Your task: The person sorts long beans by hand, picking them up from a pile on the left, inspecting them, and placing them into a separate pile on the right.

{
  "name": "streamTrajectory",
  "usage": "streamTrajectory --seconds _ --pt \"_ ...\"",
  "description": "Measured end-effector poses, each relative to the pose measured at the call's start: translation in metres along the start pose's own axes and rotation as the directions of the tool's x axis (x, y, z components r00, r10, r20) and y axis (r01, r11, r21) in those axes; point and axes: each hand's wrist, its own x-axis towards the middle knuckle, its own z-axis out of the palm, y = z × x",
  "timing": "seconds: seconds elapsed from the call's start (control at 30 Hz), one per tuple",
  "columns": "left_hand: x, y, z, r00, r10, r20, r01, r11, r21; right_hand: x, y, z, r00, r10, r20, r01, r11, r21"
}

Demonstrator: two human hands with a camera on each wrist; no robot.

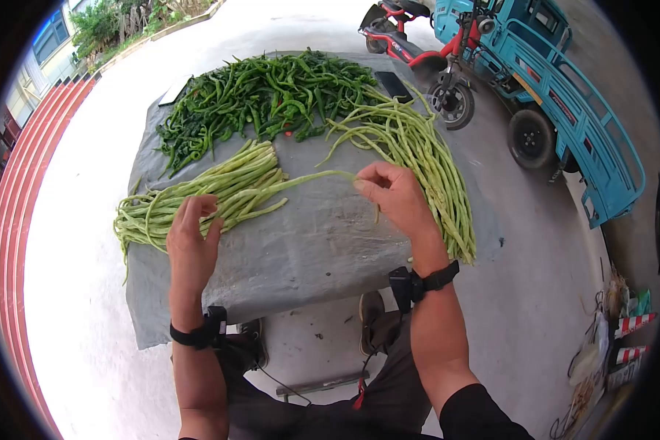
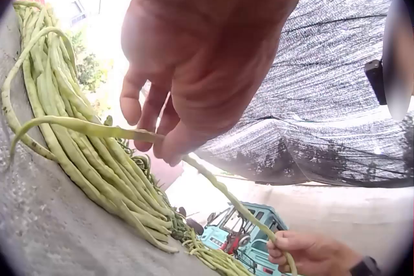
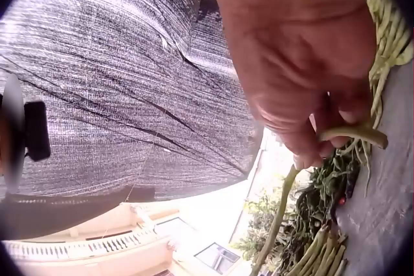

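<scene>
A single long green bean (image 2: 223, 188) stretches between the two hands. My right hand (image 1: 396, 194) pinches it between thumb and fingers, a short bent end (image 3: 356, 133) sticking out past them. My left hand (image 1: 192, 231) holds the same bean farther along; its thumb covers part of it in the left wrist view, where a free end curves off to the left. Under and beyond the left hand lies a bundle of long beans (image 1: 235, 176), ends roughly lined up on the right. Beside the right hand a looser pile of long beans (image 1: 436, 183) hangs toward the table's right edge.
A heap of green chili peppers (image 1: 271, 92) covers the far side of the grey cloth-covered table (image 1: 308, 249). A black phone-like slab (image 1: 394, 86) lies at the back right. Past the table stand a red scooter (image 1: 418, 55) and a blue cargo tricycle (image 1: 550, 88).
</scene>
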Motion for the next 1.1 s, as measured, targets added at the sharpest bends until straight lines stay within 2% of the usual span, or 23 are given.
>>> streamTrajectory --seconds 0.07,0.1,0.13,0.17,0.2,0.3,0.33,0.6,0.73,0.83,0.97,1.03,1.1 --pt "0.003 -0.001 0.001 0.988 0.050 -0.145 -0.041 0.997 0.061 0.005 0.011 -0.030 0.951 0.165 -0.260 -0.110 0.971 0.214" --pt "0.004 -0.001 0.001 0.973 0.075 -0.219 -0.056 0.994 0.094 0.004 0.023 -0.051 0.904 0.202 -0.378 -0.161 0.977 0.137" --pt "0.003 0.000 0.001 0.974 0.043 -0.221 -0.033 0.998 0.051 0.003 0.038 -0.071 0.841 0.225 -0.493 -0.221 0.973 0.067" --pt "0.002 0.001 0.002 0.978 0.028 -0.209 -0.022 0.999 0.033 -0.003 0.051 -0.088 0.830 0.150 -0.538 -0.300 0.932 -0.202" --pt "0.001 0.003 0.003 0.981 0.013 -0.195 -0.011 1.000 0.015 -0.011 0.061 -0.101 0.825 0.067 -0.561 -0.371 0.813 -0.448" --pt "-0.002 0.003 0.006 0.993 -0.021 -0.120 0.017 0.999 -0.035 -0.026 0.071 -0.114 0.840 0.140 -0.524 -0.506 0.553 -0.662" --pt "-0.003 0.004 0.007 0.996 -0.030 -0.089 0.026 0.998 -0.050 -0.028 0.070 -0.116 0.849 0.152 -0.506 -0.495 0.561 -0.664" --pt "-0.007 0.004 0.017 0.995 0.005 -0.100 -0.020 0.989 -0.144 -0.041 0.053 -0.126 0.903 0.176 -0.392 -0.416 0.586 -0.695" --pt "-0.007 0.007 0.015 0.998 -0.033 -0.049 0.025 0.985 -0.169 -0.044 0.056 -0.135 0.907 0.247 -0.340 -0.420 0.543 -0.727" --pt "-0.009 0.005 0.018 0.999 -0.005 -0.053 -0.003 0.988 -0.154 -0.051 0.052 -0.137 0.910 0.281 -0.304 -0.412 0.531 -0.741" --pt "-0.013 0.000 0.017 0.997 0.012 0.070 -0.002 0.989 -0.146 -0.052 0.049 -0.143 0.921 0.333 -0.200 -0.362 0.550 -0.752" --pt "-0.017 -0.001 0.015 0.984 -0.015 0.175 0.027 0.997 -0.069 -0.052 0.044 -0.143 0.919 0.338 -0.204 -0.369 0.555 -0.745" --pt "-0.019 -0.004 0.017 0.977 -0.007 0.211 0.020 0.998 -0.059 -0.050 0.043 -0.138 0.925 0.305 -0.226 -0.370 0.594 -0.714"
